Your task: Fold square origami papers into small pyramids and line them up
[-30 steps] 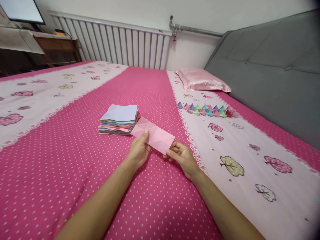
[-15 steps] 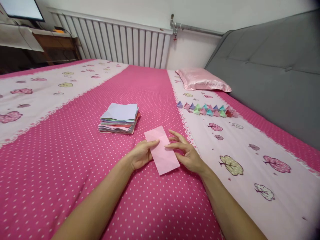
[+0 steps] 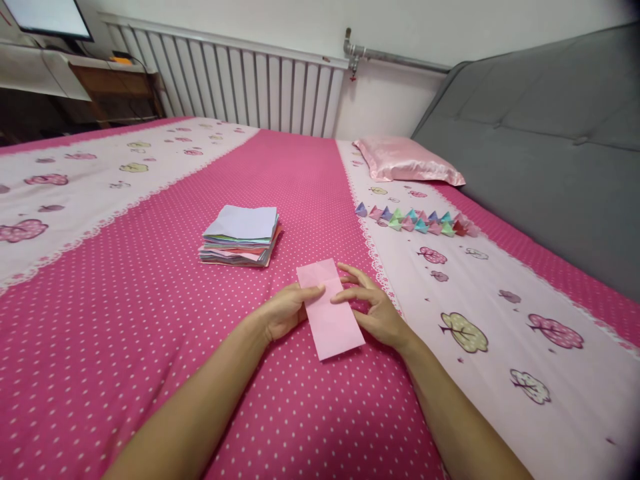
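A pink folded sheet of paper (image 3: 334,327), shaped as a long rectangle with faint creases, is tilted in front of me. My left hand (image 3: 287,310) pinches its left edge, thumb on top and fingers underneath. At the right edge is my right hand (image 3: 375,307), its fingers spread and lightly bent, with one fingertip over the paper's edge; whether it presses on the paper I cannot tell. Beyond my left hand lies a stack of coloured paper sheets (image 3: 240,233), a pale lilac one on top. Several small folded paper pieces (image 3: 421,225) stand in rows to the right.
All this is on a bed with a pink dotted and tree-print bedspread (image 3: 310,180). A pink pillow (image 3: 405,160) lies by the grey headboard (image 3: 545,133). At the back are a white radiator (image 3: 225,80), a pipe (image 3: 395,60) and a desk with a monitor (image 3: 50,19).
The pink paper has turned a little more upright and shifted slightly right and towards me. My left hand has moved slightly with it, while the right hand has barely shifted.
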Demonstrator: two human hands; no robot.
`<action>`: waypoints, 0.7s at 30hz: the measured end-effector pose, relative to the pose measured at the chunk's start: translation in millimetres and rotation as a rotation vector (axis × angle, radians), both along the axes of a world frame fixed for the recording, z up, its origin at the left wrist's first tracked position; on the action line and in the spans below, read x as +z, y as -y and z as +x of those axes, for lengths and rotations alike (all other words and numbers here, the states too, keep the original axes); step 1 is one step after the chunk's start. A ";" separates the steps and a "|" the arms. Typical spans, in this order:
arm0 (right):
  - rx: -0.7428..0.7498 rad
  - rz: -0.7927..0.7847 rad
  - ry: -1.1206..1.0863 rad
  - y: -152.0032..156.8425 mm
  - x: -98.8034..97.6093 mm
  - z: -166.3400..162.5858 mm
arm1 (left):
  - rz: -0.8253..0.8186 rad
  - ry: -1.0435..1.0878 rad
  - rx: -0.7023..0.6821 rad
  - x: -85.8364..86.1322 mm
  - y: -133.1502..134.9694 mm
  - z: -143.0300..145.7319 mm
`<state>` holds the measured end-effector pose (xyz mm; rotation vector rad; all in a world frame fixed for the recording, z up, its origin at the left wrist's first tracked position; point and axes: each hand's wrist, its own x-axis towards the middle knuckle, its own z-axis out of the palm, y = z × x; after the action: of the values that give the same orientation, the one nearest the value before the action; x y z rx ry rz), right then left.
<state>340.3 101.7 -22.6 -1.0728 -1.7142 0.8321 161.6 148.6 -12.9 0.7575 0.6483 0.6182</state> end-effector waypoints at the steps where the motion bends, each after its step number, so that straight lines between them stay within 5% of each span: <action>1: -0.012 0.009 -0.005 -0.9 -1.3 0.0 | -0.004 -0.010 0.006 1.5 1.0 0.4; 8: -0.118 0.087 -0.035 -4.6 -7.3 -2.4 | 0.039 -0.003 -0.071 1.5 1.9 1.2; 14: -0.243 0.048 -0.064 -2.6 -4.6 -8.0 | 0.008 0.297 -0.180 -2.3 -0.5 -3.4; 21: -0.360 0.031 -0.006 -0.6 -5.4 -11.9 | 0.220 0.063 -0.224 -7.8 4.2 1.2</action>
<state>328.4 102.3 -28.0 -1.3071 -1.4635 0.5768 162.8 144.4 -20.8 0.9969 0.4339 0.5090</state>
